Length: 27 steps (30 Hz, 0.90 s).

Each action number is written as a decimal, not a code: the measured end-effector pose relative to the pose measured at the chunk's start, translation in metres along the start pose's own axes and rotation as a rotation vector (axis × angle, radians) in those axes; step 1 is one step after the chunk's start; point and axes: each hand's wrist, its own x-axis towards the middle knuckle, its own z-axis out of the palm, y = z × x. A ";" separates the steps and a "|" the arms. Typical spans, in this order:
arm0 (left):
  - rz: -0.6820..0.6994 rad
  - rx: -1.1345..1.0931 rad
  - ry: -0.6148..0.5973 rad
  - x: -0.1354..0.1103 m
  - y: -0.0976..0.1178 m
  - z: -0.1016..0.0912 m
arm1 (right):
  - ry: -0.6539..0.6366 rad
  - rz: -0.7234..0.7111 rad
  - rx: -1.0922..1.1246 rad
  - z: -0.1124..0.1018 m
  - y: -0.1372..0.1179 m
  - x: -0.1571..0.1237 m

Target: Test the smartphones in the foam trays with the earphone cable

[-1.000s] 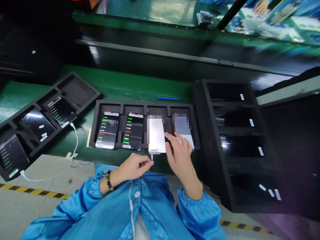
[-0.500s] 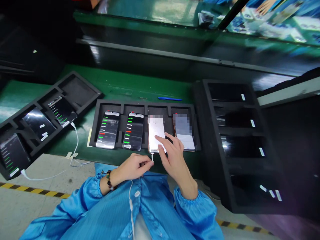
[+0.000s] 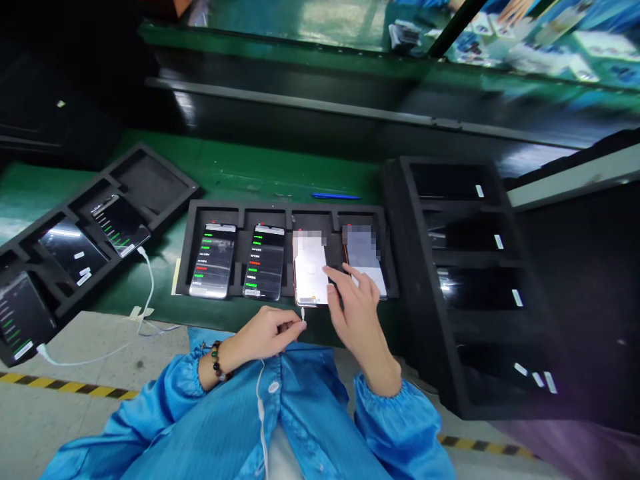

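In the black foam tray [image 3: 186, 267] before me lie several smartphones. The third, a smartphone with a lit white screen [image 3: 311, 273], has a white plug [image 3: 303, 312] at its lower end. My left hand [image 3: 270, 331] pinches the cable just below that plug. Above the right edge of the white screen hovers my right hand [image 3: 356, 300], fingers apart and holding nothing; whether a fingertip touches the glass I cannot tell. Beyond it lies a smartphone with a grey and white screen [image 3: 370, 280]. Two smartphones with dark screens of coloured text, a left one [image 3: 213, 260] and a neighbour [image 3: 264, 262], fill the other slots.
A second foam tray [image 3: 165, 217] with phones and white cables [image 3: 151, 280] stands angled at left. Stacked black trays [image 3: 417, 267] with dark-screened phones rise at right. A blue pen [image 3: 336, 196] lies behind the middle tray. Another person's hand [image 3: 517, 10] shows at top right.
My right hand has moved right, off the middle of the white screen toward its edge. Icons now show at the bottom of that screen. My left hand stays at the plug.
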 end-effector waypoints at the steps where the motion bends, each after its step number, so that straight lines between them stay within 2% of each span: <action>1: -0.002 0.001 -0.001 0.000 0.000 0.000 | 0.025 0.017 -0.009 0.001 0.000 0.000; 6: -0.042 -0.003 0.007 0.002 0.000 0.002 | -0.054 -0.044 0.011 0.003 -0.002 -0.002; 10: -0.080 0.023 0.016 0.005 0.002 0.004 | 0.078 0.086 -0.047 -0.003 0.007 -0.001; 12: -0.077 0.046 0.029 0.008 0.002 0.006 | 0.105 0.082 -0.029 -0.007 0.009 -0.001; 16: -0.068 0.077 0.063 0.011 -0.001 0.009 | -0.045 -0.057 0.040 -0.007 0.002 -0.002; 18: -0.070 0.101 0.076 0.012 -0.002 0.011 | -0.077 -0.057 0.034 -0.005 0.000 -0.001; 23: -0.060 0.167 0.081 0.011 0.000 0.011 | 0.079 0.070 -0.004 -0.006 0.012 -0.003; 27: -0.082 0.141 0.084 0.011 0.005 0.011 | 0.065 0.051 0.009 -0.011 0.018 0.005</action>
